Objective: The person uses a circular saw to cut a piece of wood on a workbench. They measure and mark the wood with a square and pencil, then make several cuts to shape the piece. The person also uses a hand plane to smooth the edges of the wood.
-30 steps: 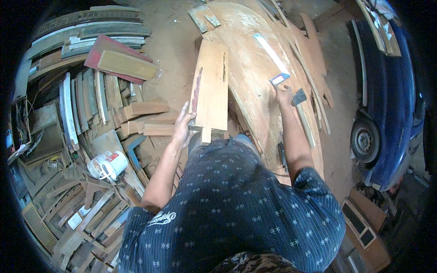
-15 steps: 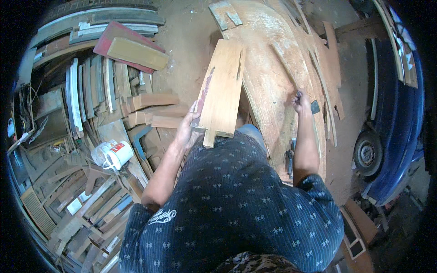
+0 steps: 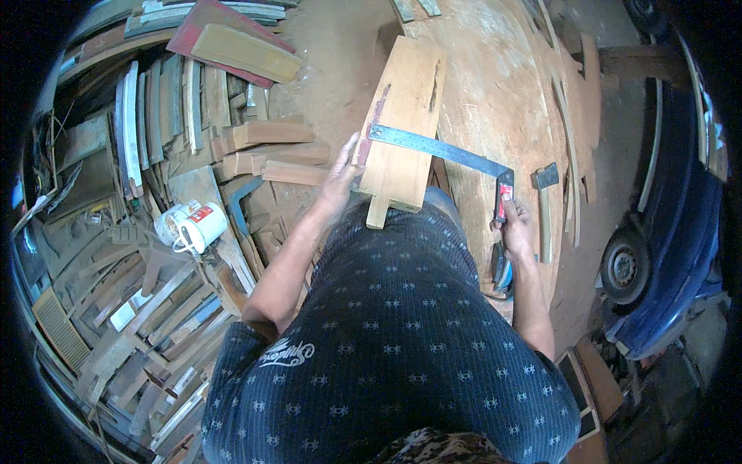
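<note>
My left hand point(image 3: 338, 174) grips the left edge of a pale wooden board point(image 3: 406, 100) with a short tenon at its near end, a dark crack and a reddish-stained side. My right hand point(image 3: 515, 228) is closed on the dark, red-marked handle of a metal square point(image 3: 433, 146), whose blade lies crosswise over the board. Just right of that hand a hammer-like tool with a dark head point(image 3: 545, 175) and pale wooden handle lies on a large curved plywood sheet point(image 3: 495, 69). Some dark tools point(image 3: 501, 271) beside my right wrist are partly hidden.
Stacks of offcuts point(image 3: 139, 124) fill the left, with a red panel under a yellowish one point(image 3: 243, 50) and a white bucket point(image 3: 202, 226). A dark blue car point(image 3: 665, 224) stands close on the right. Thin strips point(image 3: 564, 139) lie along the plywood's right edge.
My right hand took up the square from the plywood, turned it and brought its blade over the board. The board and my left hand moved slightly rightward and up in view.
</note>
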Motion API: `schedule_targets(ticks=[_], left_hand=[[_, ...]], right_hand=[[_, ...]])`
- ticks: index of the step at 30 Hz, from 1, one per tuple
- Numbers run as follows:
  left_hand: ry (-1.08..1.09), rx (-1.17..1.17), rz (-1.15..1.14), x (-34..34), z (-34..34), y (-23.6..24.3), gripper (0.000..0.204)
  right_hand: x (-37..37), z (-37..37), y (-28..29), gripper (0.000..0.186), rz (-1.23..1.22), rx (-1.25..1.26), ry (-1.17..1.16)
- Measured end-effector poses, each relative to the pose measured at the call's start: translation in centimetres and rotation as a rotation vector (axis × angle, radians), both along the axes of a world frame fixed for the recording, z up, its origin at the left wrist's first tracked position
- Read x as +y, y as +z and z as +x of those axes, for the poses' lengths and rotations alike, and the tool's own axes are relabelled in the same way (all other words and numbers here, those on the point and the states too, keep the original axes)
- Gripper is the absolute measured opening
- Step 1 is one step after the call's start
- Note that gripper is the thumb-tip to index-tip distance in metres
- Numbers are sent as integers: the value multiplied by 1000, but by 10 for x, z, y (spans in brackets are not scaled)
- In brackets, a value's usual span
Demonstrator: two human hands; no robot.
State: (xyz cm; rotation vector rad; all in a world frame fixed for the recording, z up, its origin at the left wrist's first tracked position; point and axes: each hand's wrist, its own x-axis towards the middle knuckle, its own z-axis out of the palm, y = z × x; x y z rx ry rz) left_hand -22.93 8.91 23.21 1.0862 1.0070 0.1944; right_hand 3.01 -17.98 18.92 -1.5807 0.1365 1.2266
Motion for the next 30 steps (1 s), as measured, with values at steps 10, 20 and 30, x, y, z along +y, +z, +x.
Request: schedule_targets(ticks=[10,20,30], left_hand=[[-27,60,65,-2,8,5,70],[-76,48,86,2,-4,-12,65],[-101,67,95,6,1,1,67]], right_hand=[[19,-15,29,27,-36,-157,75],[10,-13,7,32,-70,-172,129],[14,-16,9,32,-72,-171,123]])
